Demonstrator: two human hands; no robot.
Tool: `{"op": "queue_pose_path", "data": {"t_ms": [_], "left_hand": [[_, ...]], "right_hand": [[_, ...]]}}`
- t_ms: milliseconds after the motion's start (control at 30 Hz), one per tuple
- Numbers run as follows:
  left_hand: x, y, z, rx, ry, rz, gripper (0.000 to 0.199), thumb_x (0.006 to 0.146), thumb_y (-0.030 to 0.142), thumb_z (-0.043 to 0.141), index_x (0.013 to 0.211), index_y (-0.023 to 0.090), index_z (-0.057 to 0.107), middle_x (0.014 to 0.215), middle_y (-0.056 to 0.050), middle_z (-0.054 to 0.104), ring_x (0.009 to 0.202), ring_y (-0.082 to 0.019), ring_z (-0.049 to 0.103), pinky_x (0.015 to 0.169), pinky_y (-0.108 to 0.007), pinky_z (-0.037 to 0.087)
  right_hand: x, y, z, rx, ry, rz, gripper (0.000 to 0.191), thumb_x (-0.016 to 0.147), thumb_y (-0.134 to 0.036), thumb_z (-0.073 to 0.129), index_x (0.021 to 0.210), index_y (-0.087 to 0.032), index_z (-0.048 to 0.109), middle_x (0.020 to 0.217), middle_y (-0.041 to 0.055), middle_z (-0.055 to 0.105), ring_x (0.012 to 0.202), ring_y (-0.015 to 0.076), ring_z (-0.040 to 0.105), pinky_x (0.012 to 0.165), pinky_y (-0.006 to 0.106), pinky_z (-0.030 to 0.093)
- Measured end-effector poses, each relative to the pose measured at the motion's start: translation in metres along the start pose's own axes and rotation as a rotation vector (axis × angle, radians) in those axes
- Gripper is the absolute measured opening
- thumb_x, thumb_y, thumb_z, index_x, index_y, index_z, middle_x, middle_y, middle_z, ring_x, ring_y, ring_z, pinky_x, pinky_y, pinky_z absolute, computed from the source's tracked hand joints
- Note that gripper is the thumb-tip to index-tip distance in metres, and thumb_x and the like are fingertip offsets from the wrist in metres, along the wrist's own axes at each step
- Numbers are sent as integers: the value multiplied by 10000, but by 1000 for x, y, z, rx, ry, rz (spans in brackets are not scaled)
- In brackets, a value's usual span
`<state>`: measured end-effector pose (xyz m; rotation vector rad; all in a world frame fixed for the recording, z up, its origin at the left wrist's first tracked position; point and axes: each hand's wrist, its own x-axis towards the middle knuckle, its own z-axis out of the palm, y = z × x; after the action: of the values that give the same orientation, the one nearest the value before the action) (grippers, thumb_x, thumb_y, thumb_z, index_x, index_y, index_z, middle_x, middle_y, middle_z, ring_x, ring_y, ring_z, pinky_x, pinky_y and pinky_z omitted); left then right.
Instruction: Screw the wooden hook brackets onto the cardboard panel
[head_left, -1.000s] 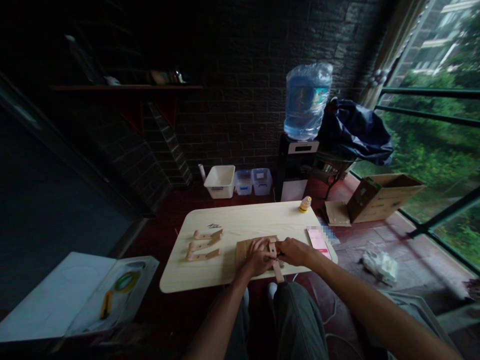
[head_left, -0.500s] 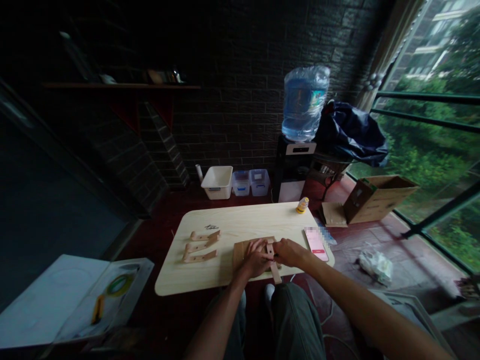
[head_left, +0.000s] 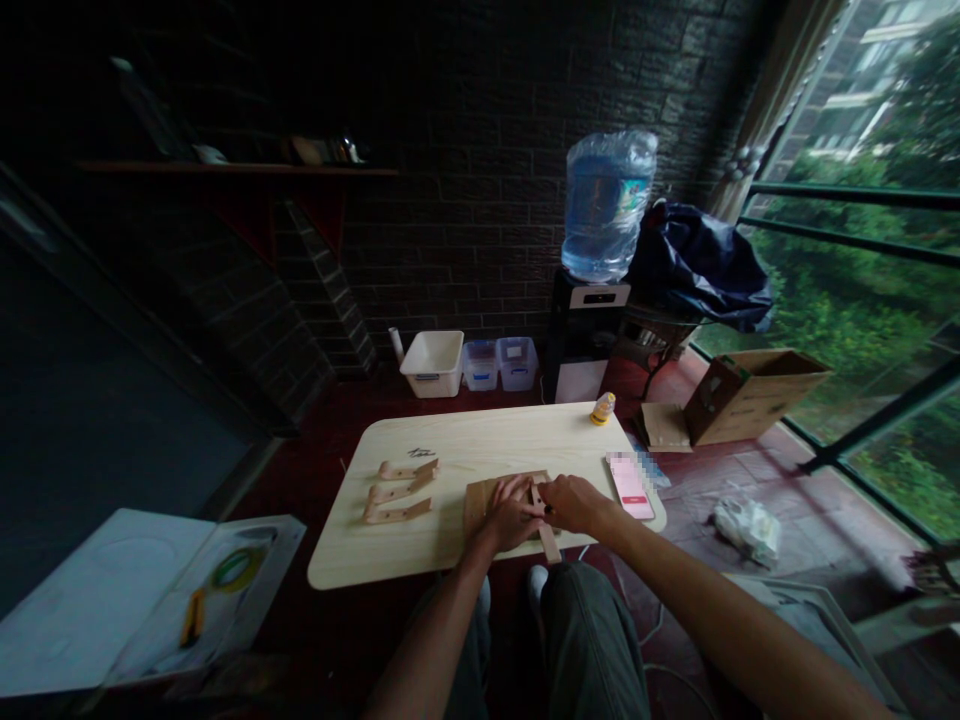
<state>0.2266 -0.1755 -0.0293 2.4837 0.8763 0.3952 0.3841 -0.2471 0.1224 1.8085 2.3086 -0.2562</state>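
Observation:
My left hand [head_left: 511,515] lies over a brown cardboard piece [head_left: 475,505] at the table's front edge, its fingertips gripping a pale wooden strip with holes [head_left: 537,494]. Against the strip's right side is my right hand [head_left: 574,502], its fingers curled closed; what they hold is hidden. A straight end of wood [head_left: 550,544] sticks out below the hands, past the table edge. To the left, several bent wooden pieces with holes [head_left: 397,513] rest on the table. Small thin black parts [head_left: 421,453] lie behind them.
The pale table [head_left: 345,550] also carries a phone [head_left: 628,487] at right and a small yellow-capped bottle [head_left: 602,408] at its far corner. Beyond stand plastic bins [head_left: 433,365] and a water dispenser [head_left: 589,340]. An open case [head_left: 217,600] is at lower left, a cardboard box [head_left: 750,398] at right.
The view has shifted very slightly. Both hands stay at the wooden strip; my right hand has turned a little over it.

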Motion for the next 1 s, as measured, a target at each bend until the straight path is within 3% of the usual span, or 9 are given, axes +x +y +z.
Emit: {"op": "queue_pose_path", "data": {"t_ms": [200,467,667,933,1000], "left_hand": [[-1,1,-2,-15,11,0,190,836,419,701,994,368,793,1488,-15,532,1471,-318,315,1215,-590,159],[0,2,-1,-46,-7,-33,155,832,403,701,944,365,801,1475,5,543,1485,-308,286,1228,-583,124],[1,0,0,-34,-32,-63,168,812,402,719,957,371,798,1515,15,500,1492,-311,270,1229,-582,110],[2,-4,3,1,-46,-30,197,806,465,729,972,377,791,1518,14,497,1485,-324,284,1218,-607,115],[2,-3,3,7,-42,-23,189,814,442,727,980,377,790,1514,9,503,1487,-324,281,1219,-603,111]], "right_hand": [[6,-1,-9,-46,-6,-96,211,932,-226,576,1064,-158,727,1037,171,759,989,284,727,801,335,557],[19,7,6,-71,-8,-86,352,934,-359,594,1149,-102,702,1040,208,749,989,309,723,814,367,557],[21,9,18,-60,-2,-54,382,933,-368,599,1136,-59,693,1040,220,744,998,316,714,812,373,553],[17,-1,15,-56,3,38,498,969,-475,520,1119,-34,697,1001,257,739,968,325,724,774,365,557],[14,0,11,-52,-8,15,451,949,-441,557,1141,-55,689,1025,232,746,951,307,731,759,342,558]]}}
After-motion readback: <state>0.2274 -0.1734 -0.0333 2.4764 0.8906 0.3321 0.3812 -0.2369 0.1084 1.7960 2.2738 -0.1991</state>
